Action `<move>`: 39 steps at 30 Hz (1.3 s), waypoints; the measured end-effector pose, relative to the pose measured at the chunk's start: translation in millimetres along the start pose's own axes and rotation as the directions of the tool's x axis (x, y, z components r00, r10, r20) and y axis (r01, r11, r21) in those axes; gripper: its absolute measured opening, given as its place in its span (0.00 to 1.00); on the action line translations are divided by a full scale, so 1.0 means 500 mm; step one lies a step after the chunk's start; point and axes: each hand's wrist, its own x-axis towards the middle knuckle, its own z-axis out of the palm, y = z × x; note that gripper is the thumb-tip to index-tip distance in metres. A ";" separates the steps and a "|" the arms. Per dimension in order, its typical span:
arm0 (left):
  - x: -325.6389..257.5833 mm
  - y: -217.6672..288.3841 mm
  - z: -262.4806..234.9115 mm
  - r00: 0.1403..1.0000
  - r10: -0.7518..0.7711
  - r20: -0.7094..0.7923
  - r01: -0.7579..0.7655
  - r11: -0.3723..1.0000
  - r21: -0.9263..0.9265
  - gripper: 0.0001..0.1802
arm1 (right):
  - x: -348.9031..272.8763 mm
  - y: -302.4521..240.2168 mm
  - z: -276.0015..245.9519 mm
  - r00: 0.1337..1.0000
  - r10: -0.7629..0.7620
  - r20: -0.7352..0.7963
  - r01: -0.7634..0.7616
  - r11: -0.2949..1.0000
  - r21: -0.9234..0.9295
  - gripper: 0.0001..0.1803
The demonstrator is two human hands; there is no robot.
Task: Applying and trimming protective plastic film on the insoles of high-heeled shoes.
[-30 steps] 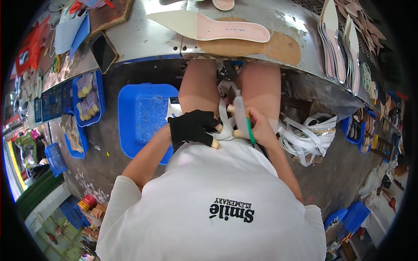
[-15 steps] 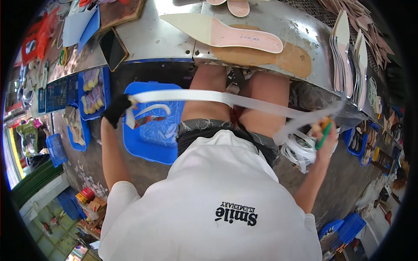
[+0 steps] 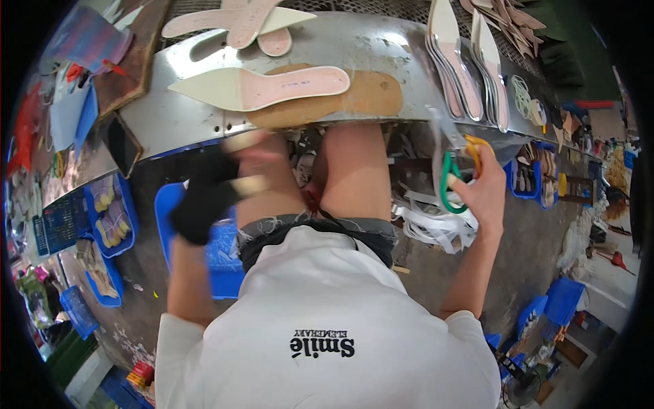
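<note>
In my right hand (image 3: 485, 187) is a pair of scissors (image 3: 447, 180) with one green and one orange handle loop, its far end toward the table. A pale, streaky band runs beside the scissors; strip or blade, I cannot tell. My left hand (image 3: 212, 184), in a black fingerless glove, is blurred over my left thigh and the blue bin (image 3: 163, 218). Its thumb and fingers look apart, with nothing visible between them. A tangle of white strips (image 3: 436, 228) lies beside my right thigh, below the scissors.
Ahead is a metal table (image 3: 163, 116). On it lie a pink-and-cream insole (image 3: 293, 88) over a tan board (image 3: 381, 94), stacked insoles (image 3: 453, 61) at right, more insoles (image 3: 238, 24) at the back, and a dark phone (image 3: 121, 144) at left. Blue baskets (image 3: 128, 235) stand at left.
The white strip stretched between my hands is gone from my left hand. That hand has swung inward and forward over my thigh. The view has shifted, so the table things sit further left.
</note>
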 end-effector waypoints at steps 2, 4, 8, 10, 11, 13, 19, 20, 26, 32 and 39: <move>0.089 -0.019 0.107 0.991 -0.080 0.107 0.104 0.965 -0.242 0.35 | 0.013 -0.076 0.016 0.993 -0.121 -0.008 0.121 0.992 0.042 0.29; 0.170 -0.049 0.184 0.981 -0.043 0.188 0.079 0.978 -0.191 0.27 | 0.016 -0.095 0.023 0.985 -0.169 0.023 0.168 0.985 0.036 0.29; 0.241 -0.084 0.209 0.940 0.135 0.313 -0.107 0.989 -0.105 0.19 | 0.011 -0.058 -0.005 0.975 -0.220 0.027 0.221 0.975 -0.002 0.28; 0.242 -0.106 0.186 0.939 0.125 0.321 -0.123 0.992 -0.025 0.18 | 0.012 0.014 -0.046 0.987 -0.157 -0.022 0.156 0.986 -0.056 0.27; 0.242 -0.119 0.178 0.940 0.110 0.324 -0.134 0.990 0.053 0.18 | 0.012 0.047 -0.062 0.997 -0.070 -0.037 0.068 0.995 -0.070 0.26; 0.224 -0.105 0.205 0.954 0.158 0.254 -0.197 0.971 0.135 0.21 | 0.023 0.072 -0.066 0.993 -0.038 -0.116 0.030 0.998 -0.062 0.26; 0.210 -0.004 0.192 0.973 0.215 -0.083 -0.218 0.976 -0.024 0.23 | 0.126 -0.053 0.045 0.998 -0.044 0.041 0.036 0.980 0.198 0.27; 0.209 0.016 0.179 0.964 0.238 -0.121 -0.253 0.959 -0.128 0.18 | 0.151 -0.066 0.069 0.997 -0.072 0.013 0.068 0.977 0.201 0.23; 0.157 0.109 0.055 0.955 0.223 -0.197 -0.244 0.966 -0.086 0.19 | 0.228 -0.135 0.155 0.933 -0.306 -0.191 0.333 0.934 0.131 0.14; 0.117 0.183 -0.031 0.905 0.365 -0.217 -0.391 0.916 -0.089 0.12 | -0.030 -0.064 0.297 0.967 -0.234 0.101 0.218 0.965 0.147 0.13; 0.058 0.180 -0.120 0.894 0.363 -0.262 -0.373 0.928 0.010 0.13 | -0.052 0.209 0.253 0.950 0.271 -0.154 -0.260 0.961 0.090 0.05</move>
